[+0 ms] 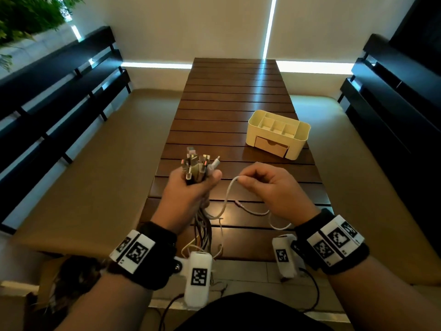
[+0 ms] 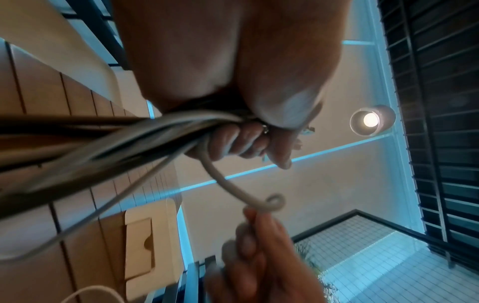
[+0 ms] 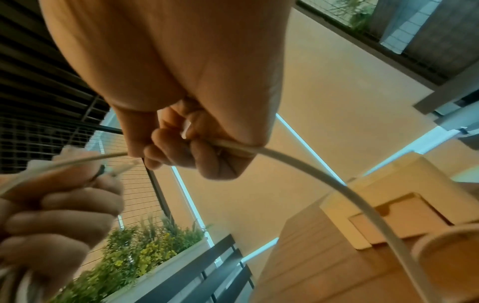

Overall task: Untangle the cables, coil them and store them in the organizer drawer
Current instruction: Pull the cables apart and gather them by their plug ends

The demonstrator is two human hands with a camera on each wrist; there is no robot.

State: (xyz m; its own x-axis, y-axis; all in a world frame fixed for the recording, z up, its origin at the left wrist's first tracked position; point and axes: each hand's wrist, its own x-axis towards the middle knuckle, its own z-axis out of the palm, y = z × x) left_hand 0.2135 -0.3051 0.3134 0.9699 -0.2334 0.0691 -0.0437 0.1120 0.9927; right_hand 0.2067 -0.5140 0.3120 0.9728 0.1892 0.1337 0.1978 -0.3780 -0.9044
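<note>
My left hand (image 1: 191, 185) grips a bundle of cables (image 1: 196, 167) upright above the near part of the wooden table (image 1: 226, 103), plug ends sticking out the top and cords hanging below. In the left wrist view the fingers (image 2: 233, 141) curl round the bundle of cords (image 2: 103, 139). My right hand (image 1: 265, 185) pinches a white cable (image 1: 228, 194) that loops down from the bundle and trails across the table. The right wrist view has that white cable (image 3: 298, 164) passing through the curled fingers (image 3: 186, 151). The cream organizer (image 1: 279, 133) stands at the table's right, its drawer (image 1: 270, 145) pushed in.
Dark slatted benches (image 1: 59, 91) run along both sides, with tan cushions (image 1: 83, 175) beside the table. A planter with green plants (image 1: 26, 15) is at the far left. Thin wires from the wrist cameras (image 1: 198, 278) hang near my lap.
</note>
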